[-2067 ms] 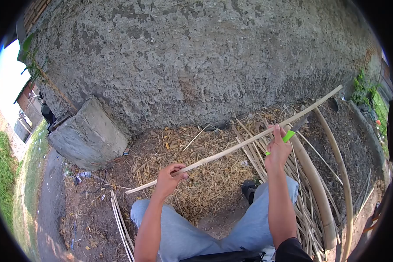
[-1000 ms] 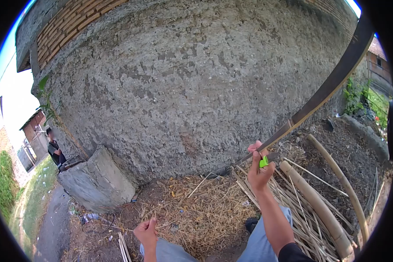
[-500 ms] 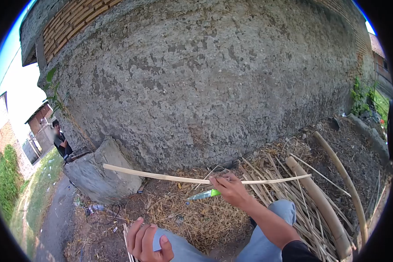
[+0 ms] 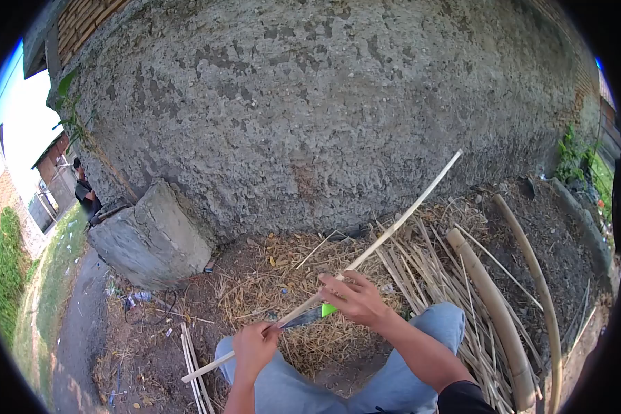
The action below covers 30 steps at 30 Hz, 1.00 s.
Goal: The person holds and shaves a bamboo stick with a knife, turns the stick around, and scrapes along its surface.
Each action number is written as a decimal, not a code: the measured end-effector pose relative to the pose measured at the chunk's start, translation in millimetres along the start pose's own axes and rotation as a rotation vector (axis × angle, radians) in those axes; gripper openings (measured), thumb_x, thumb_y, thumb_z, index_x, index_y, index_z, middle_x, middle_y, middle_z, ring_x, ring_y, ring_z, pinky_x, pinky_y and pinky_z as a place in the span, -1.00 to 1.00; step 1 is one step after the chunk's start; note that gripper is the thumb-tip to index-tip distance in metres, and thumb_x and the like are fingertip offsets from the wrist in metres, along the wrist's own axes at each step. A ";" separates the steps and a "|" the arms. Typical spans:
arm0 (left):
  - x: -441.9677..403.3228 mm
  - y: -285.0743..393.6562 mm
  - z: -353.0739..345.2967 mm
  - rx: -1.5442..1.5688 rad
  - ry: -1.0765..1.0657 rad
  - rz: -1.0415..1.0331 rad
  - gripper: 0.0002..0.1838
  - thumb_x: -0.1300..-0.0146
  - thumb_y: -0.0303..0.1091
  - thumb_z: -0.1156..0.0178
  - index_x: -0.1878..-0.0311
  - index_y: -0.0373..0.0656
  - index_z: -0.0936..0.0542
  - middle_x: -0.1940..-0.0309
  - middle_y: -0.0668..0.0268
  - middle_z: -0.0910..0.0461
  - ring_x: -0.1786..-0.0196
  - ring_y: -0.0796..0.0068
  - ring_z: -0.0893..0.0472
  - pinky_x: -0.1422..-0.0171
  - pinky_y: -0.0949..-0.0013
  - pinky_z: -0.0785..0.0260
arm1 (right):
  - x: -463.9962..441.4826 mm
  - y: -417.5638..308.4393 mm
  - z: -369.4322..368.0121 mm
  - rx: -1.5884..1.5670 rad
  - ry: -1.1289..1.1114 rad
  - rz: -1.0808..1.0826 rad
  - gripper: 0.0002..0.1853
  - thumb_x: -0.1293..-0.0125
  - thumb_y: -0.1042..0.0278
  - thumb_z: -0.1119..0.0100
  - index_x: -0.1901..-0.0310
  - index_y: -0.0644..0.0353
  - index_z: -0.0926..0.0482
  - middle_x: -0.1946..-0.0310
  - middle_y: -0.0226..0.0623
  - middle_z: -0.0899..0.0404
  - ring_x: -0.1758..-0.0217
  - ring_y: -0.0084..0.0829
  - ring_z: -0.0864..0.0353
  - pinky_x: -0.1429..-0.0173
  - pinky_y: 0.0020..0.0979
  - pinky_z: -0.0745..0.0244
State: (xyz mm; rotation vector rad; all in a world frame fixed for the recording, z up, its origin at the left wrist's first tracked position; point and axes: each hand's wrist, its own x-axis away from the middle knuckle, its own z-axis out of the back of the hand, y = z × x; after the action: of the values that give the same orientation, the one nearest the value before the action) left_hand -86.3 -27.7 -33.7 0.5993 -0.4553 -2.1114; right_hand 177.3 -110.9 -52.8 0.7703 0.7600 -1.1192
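Observation:
A long pale bamboo strip [image 4: 414,207] slants from my lap up toward the wall. My left hand [image 4: 254,345] is closed around its lower part, above my left knee. Farther up the strip, my right hand [image 4: 357,298] is closed on a knife with a bright green handle [image 4: 328,310]. The strip also passes at this hand's fingers; whether they grip it too is partly hidden. The knife's dark blade [image 4: 302,319] points toward my left hand and lies along the strip, apparently touching it.
Split bamboo strips [image 4: 428,276] and thick bamboo poles [image 4: 491,314] lie at the right. More strips [image 4: 194,366] lie left of my leg. A concrete block [image 4: 152,238] stands before a rough wall [image 4: 290,124]. A person [image 4: 85,190] is at the far left.
The bamboo strip has swung from nearly level to a steep slant, its far end up to the right. My left hand, free before, has taken hold of the strip's lower part.

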 end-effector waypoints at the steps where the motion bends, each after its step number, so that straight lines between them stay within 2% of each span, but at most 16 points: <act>1: 4.7 -7.2 -4.6 0.000 -0.005 0.008 -0.65 -0.33 -0.03 -0.29 0.39 -0.13 -0.72 0.67 0.14 -0.56 0.56 0.15 -0.58 0.40 0.14 -0.37 | -3.0 0.9 7.2 -0.006 -0.006 -0.002 -0.63 -0.15 0.40 -0.29 -0.04 -0.01 -0.67 -0.03 -0.45 -0.58 0.37 -0.51 -0.70 -0.01 -0.32 -0.53; 3: 13.5 -17.3 -11.0 0.179 -0.051 0.182 -0.63 -0.36 -0.05 -0.28 0.38 -0.18 -0.72 0.69 0.23 -0.52 0.64 0.35 -0.45 0.46 0.27 -0.27 | -6.7 3.6 23.5 -0.075 0.136 -0.242 -0.64 0.00 0.46 -0.43 0.08 0.04 -0.73 0.08 -0.33 -0.61 0.38 -0.42 -0.64 0.25 -0.39 -0.57; 4: 19.8 -19.6 -12.4 0.181 -0.047 0.193 -0.63 -0.36 -0.05 -0.28 0.38 -0.18 -0.72 0.69 0.23 -0.52 0.64 0.35 -0.45 0.46 0.27 -0.27 | -2.0 6.6 29.0 -0.098 0.113 -0.371 -0.65 -0.10 0.42 -0.46 0.03 0.11 -0.71 0.12 -0.34 -0.63 0.42 -0.38 -0.66 0.47 -0.36 -0.44; 5: 24.1 -19.5 -14.2 0.253 -0.021 0.232 -0.61 -0.36 -0.04 -0.28 0.37 -0.20 -0.72 0.71 0.27 -0.49 0.64 0.43 -0.39 0.47 0.32 -0.23 | 0.1 9.3 30.0 -0.103 0.114 -0.361 -0.65 -0.10 0.42 -0.46 0.03 0.11 -0.71 0.12 -0.34 -0.63 0.42 -0.38 -0.66 0.47 -0.36 -0.44; 6: 28.0 -18.0 -14.2 0.324 0.005 0.269 -0.59 -0.37 -0.03 -0.28 0.36 -0.23 -0.72 0.72 0.32 -0.45 0.64 0.52 -0.34 0.48 0.36 -0.19 | 1.7 9.7 30.1 -0.143 0.136 -0.542 -0.68 -0.15 0.39 -0.46 0.03 0.16 -0.71 0.17 -0.30 -0.63 0.43 -0.33 -0.65 0.45 -0.35 -0.44; 7: 32.0 -16.9 -14.3 0.326 0.016 0.269 -0.59 -0.37 -0.03 -0.28 0.36 -0.23 -0.72 0.72 0.32 -0.45 0.64 0.52 -0.34 0.48 0.36 -0.19 | 1.0 10.0 30.6 -0.181 0.159 -0.723 -0.69 -0.20 0.36 -0.46 0.03 0.21 -0.70 0.21 -0.26 -0.63 0.43 -0.27 -0.64 0.43 -0.33 -0.45; 8: 36.1 -15.3 -14.2 0.371 0.049 0.252 -0.57 -0.40 -0.06 -0.27 0.40 -0.28 -0.69 0.73 0.38 -0.44 0.63 0.62 -0.34 0.51 0.41 -0.15 | 0.4 8.9 34.5 -0.198 0.105 -0.777 -0.66 -0.32 0.28 -0.37 -0.04 0.27 -0.65 0.25 -0.20 -0.61 0.43 -0.17 -0.64 0.40 -0.24 -0.48; 9: 36.3 -12.9 -14.1 0.418 0.083 0.232 -0.54 -0.43 -0.09 -0.25 0.44 -0.34 -0.67 0.73 0.44 -0.43 0.61 0.72 -0.33 0.53 0.46 -0.11 | -1.4 6.6 33.9 -0.198 0.111 -0.764 -0.66 -0.32 0.28 -0.37 -0.04 0.27 -0.65 0.25 -0.20 -0.61 0.43 -0.17 -0.64 0.40 -0.24 -0.48; 12: 40.6 -6.6 -14.7 0.427 0.105 0.263 -0.55 -0.42 -0.10 -0.26 0.43 -0.35 -0.67 0.74 0.45 -0.41 0.61 0.73 -0.32 0.54 0.45 -0.09 | -2.8 -11.3 31.5 -0.140 -0.084 -0.753 -0.60 -0.45 0.19 -0.15 -0.18 0.28 -0.55 0.26 -0.17 -0.60 0.42 -0.08 -0.65 0.34 -0.09 -0.50; 13: 44.1 -7.0 -15.9 0.425 0.096 0.275 -0.55 -0.42 -0.10 -0.26 0.43 -0.35 -0.67 0.74 0.45 -0.41 0.61 0.73 -0.32 0.54 0.45 -0.09 | 0.2 -18.5 27.6 -0.144 -0.097 -0.760 -0.60 -0.45 0.19 -0.15 -0.18 0.28 -0.55 0.26 -0.17 -0.60 0.42 -0.08 -0.65 0.34 -0.09 -0.50; 15: 44.0 -7.8 -19.2 0.337 0.063 0.334 -0.54 -0.38 0.02 -0.28 0.36 -0.27 -0.71 0.73 0.35 -0.43 0.63 0.60 -0.36 0.49 0.36 -0.18 | 4.8 -27.6 17.7 -0.368 -0.163 -0.760 -0.64 -0.45 0.24 -0.15 -0.15 0.27 -0.56 0.29 -0.17 -0.59 0.41 -0.06 -0.64 0.35 -0.10 -0.50; 17: 47.3 -7.2 -22.0 0.323 0.071 0.340 -0.54 -0.37 0.01 -0.28 0.36 -0.27 -0.70 0.74 0.35 -0.42 0.63 0.60 -0.35 0.49 0.35 -0.18 | 6.5 -38.9 13.2 -0.405 -0.180 -0.715 -0.68 -0.44 0.27 -0.16 -0.12 0.26 -0.58 0.32 -0.18 -0.58 0.44 -0.07 -0.63 0.40 -0.10 -0.50; 19: 49.7 -4.5 -24.1 0.313 0.084 0.339 -0.54 -0.37 0.01 -0.29 0.37 -0.28 -0.69 0.74 0.35 -0.41 0.63 0.59 -0.34 0.49 0.35 -0.18 | 9.9 -51.4 6.5 -0.451 -0.185 -0.555 -0.71 -0.43 0.28 -0.18 -0.07 0.25 -0.59 0.37 -0.20 -0.57 0.47 -0.12 -0.63 0.47 -0.13 -0.50; 25: 62.0 -4.1 -29.9 0.354 0.109 0.332 -0.54 -0.36 -0.01 -0.31 0.40 -0.29 -0.69 0.75 0.37 -0.38 0.62 0.62 -0.30 0.50 0.35 -0.14 | 11.2 -61.9 -3.9 -0.369 -0.127 -0.486 -0.76 -0.38 0.27 -0.25 0.04 0.22 -0.62 0.46 -0.28 -0.53 0.59 -0.26 -0.58 0.60 -0.21 -0.43; 27: 65.0 -2.0 -33.5 0.449 0.135 0.331 -0.54 -0.40 -0.12 -0.29 0.47 -0.35 -0.65 0.74 0.51 -0.36 0.61 0.75 -0.25 0.53 0.47 -0.03 | 7.5 -62.7 0.0 -0.330 -0.113 -0.471 -0.77 -0.36 0.26 -0.27 0.05 0.21 -0.62 0.48 -0.32 -0.51 0.62 -0.31 -0.56 0.64 -0.25 -0.39; 30: 67.8 6.1 -33.9 0.528 0.142 0.348 -0.55 -0.40 -0.14 -0.30 0.50 -0.33 -0.64 0.73 0.53 -0.36 0.62 0.76 -0.25 0.55 0.49 0.00 | 3.9 -62.0 3.9 -0.232 -0.071 -0.431 -0.79 -0.29 0.34 -0.32 0.11 0.22 -0.64 0.49 -0.38 -0.56 0.64 -0.40 -0.55 0.66 -0.37 -0.32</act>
State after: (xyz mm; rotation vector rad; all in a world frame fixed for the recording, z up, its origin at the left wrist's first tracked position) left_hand -97.3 -90.5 -75.1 0.8895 -0.9742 -1.6033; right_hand 119.5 -131.5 -63.3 0.3755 1.0049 -1.4035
